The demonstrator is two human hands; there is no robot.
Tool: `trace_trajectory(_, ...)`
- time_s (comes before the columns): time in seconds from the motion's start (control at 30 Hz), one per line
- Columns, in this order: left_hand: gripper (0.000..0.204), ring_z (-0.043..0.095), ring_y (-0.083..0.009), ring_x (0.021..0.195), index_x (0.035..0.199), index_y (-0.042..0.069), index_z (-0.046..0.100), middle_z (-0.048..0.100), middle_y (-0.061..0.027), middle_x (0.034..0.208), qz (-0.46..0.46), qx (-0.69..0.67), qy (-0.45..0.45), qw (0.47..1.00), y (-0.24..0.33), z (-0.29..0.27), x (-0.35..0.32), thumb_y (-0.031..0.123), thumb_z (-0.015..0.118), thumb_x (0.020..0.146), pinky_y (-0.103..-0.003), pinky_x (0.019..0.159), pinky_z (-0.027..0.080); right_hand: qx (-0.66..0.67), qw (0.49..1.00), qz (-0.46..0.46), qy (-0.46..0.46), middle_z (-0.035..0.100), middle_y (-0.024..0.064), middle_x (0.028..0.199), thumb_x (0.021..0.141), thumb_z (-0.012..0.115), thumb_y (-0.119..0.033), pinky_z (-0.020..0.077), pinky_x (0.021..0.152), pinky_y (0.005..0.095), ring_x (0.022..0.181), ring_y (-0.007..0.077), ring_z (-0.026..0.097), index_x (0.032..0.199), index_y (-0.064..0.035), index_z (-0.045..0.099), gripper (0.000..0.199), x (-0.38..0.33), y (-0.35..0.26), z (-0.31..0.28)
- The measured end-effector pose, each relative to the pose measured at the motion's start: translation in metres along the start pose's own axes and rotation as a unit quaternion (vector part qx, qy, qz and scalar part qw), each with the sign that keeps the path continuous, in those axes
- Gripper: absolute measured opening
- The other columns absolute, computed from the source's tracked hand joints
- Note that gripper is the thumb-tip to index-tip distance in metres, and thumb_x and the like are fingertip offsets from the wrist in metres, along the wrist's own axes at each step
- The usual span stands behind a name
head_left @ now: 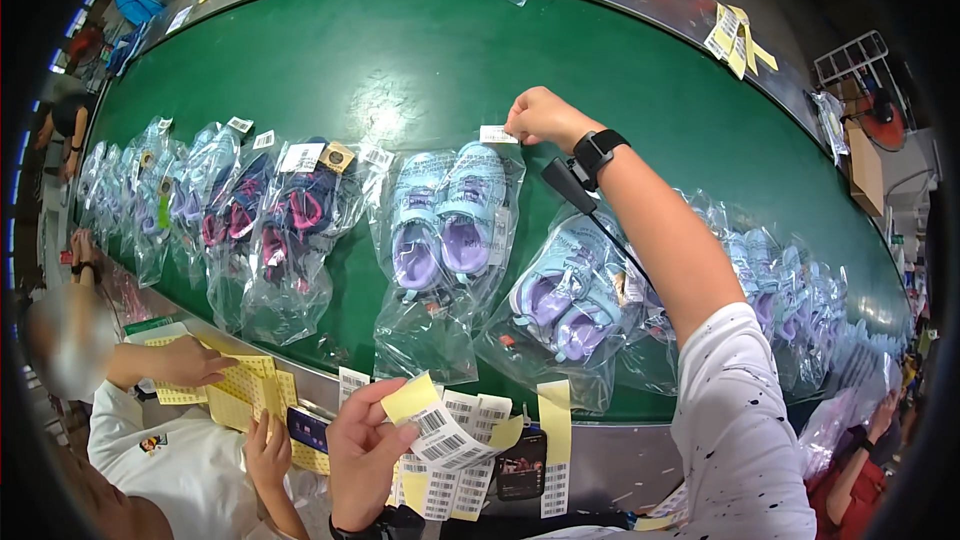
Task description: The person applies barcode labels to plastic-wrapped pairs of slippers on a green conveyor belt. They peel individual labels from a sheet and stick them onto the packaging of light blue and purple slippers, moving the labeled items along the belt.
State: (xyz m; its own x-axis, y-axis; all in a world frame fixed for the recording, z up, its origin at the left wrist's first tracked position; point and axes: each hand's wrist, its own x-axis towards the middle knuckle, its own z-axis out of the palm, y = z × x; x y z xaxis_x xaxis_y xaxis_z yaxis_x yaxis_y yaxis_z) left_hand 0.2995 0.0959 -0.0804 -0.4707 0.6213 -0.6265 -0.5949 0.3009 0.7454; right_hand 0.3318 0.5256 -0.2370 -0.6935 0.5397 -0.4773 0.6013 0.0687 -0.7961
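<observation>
My left hand [368, 450] pinches a strip of barcode labels [445, 437] with yellow backing, held over the belt's near edge. At arm's length, my right hand [550, 118] has its fingertips closed on the right edge of a small white barcode label [496, 134]. That label sits at the top of a clear plastic bag [428, 340] holding a pair of light blue and purple children's shoes [465, 205]. Another bagged pair [565, 290] of the same colours lies to its right, below my forearm. Whether the label is stuck down, I cannot tell.
The bags lie in a row along a green conveyor belt [330, 70], including navy and pink shoes [305, 205]. Label strips [555, 450] and a phone [522, 465] lie at the near edge. A co-worker's hands [180, 362] handle yellow sheets [240, 390] at left. A black cable hangs beside my right wrist.
</observation>
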Motion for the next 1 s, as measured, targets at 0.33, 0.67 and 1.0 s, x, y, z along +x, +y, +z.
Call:
trace_trajectory(0.33,0.048,0.067,-0.0135,0.089,0.131,-0.004,0.049,0.066,-0.0148,0.117,0.004,0.003,0.009,1.0,-0.009,0.001,-0.005,-0.01,0.059,0.084,-0.023,0.076,0.054,-0.121,0.986,-0.028,0.108,0.068,0.0136,0.08,0.079,0.065,-0.002,0.0576,0.062,0.0343,0.072,0.022,0.069,0.092,0.0028,0.062,0.015,0.004,0.013,0.015)
trace_trajectory(0.67,0.056,0.066,-0.015,0.086,0.139,0.003,0.039,0.069,-0.0145,0.102,0.118,0.014,0.116,0.986,-0.011,-0.005,-0.031,-0.012,0.053,0.087,-0.026,0.074,0.053,0.137,0.967,-0.023,0.215,0.056,0.0159,0.127,0.086,0.071,-0.018,0.0487,0.091,0.0339,0.112,0.0225,0.056,0.13,-0.0008,0.051,0.051,-0.283,0.068,0.056)
trace_trajectory(1.0,0.034,0.059,-0.0184,0.108,0.125,-0.005,0.051,0.061,-0.0136,0.116,0.141,0.083,0.056,0.985,-0.022,0.036,-0.053,-0.007,0.048,0.091,-0.029,0.095,0.046,-0.095,0.943,-0.185,0.259,0.027,0.0226,0.151,0.08,0.072,-0.014,0.0311,0.109,0.0546,0.133,0.0489,0.032,0.133,-0.0086,0.052,0.057,-0.244,0.072,0.14)
